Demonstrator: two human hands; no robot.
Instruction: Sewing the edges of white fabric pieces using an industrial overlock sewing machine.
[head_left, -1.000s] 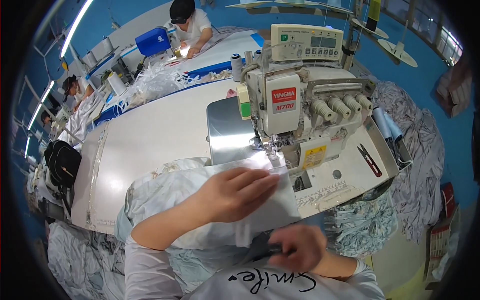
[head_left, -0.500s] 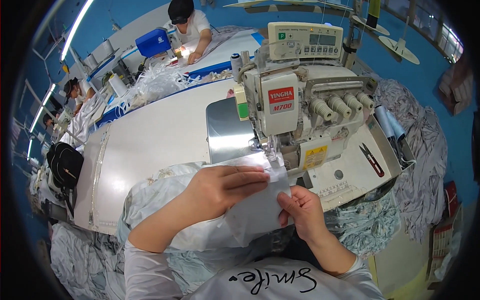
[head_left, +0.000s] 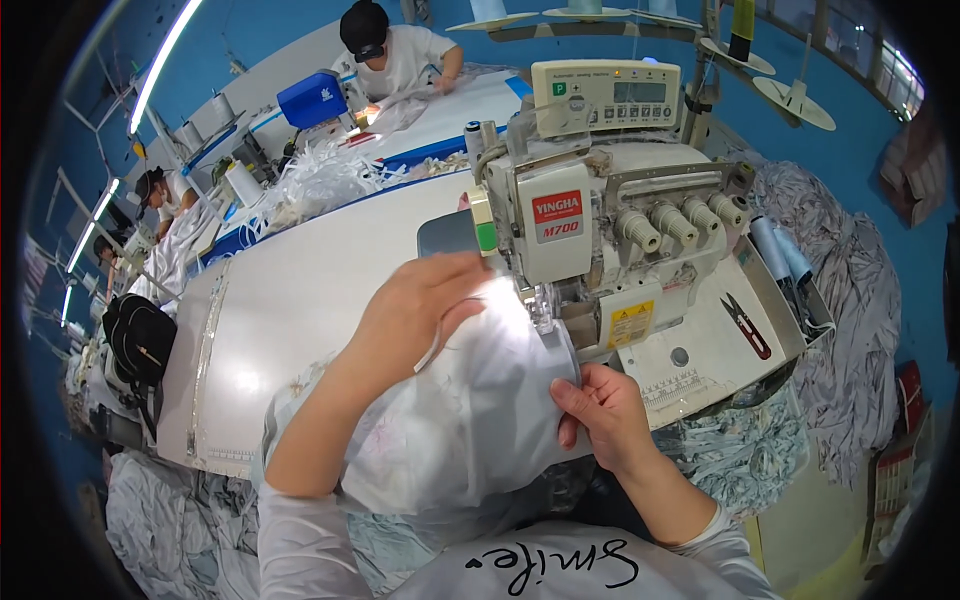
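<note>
A white overlock sewing machine stands in front of me. Pale white fabric runs from its lit presser foot over the table's front edge toward my lap. My left hand is at the fabric's far left part, just left of the presser foot. Its fingers are bunched together over a fold, and a narrow edge shows below the thumb; the fingertips are partly lost in glare. Right of and nearer than the foot, my right hand pinches the fabric's right edge between thumb and curled fingers.
Red-handled thread snips lie on the machine bed's right side. Thread cones sit in a side tray. Crumpled grey cloth is heaped at right, greenish cloth below. A black backpack hangs at left. Co-workers sit beyond.
My left hand has moved away from me and slightly left, from flat on the fabric to bunched fingers beside the foot. The fabric has shifted and bulges more. My right hand stays nearly in place.
</note>
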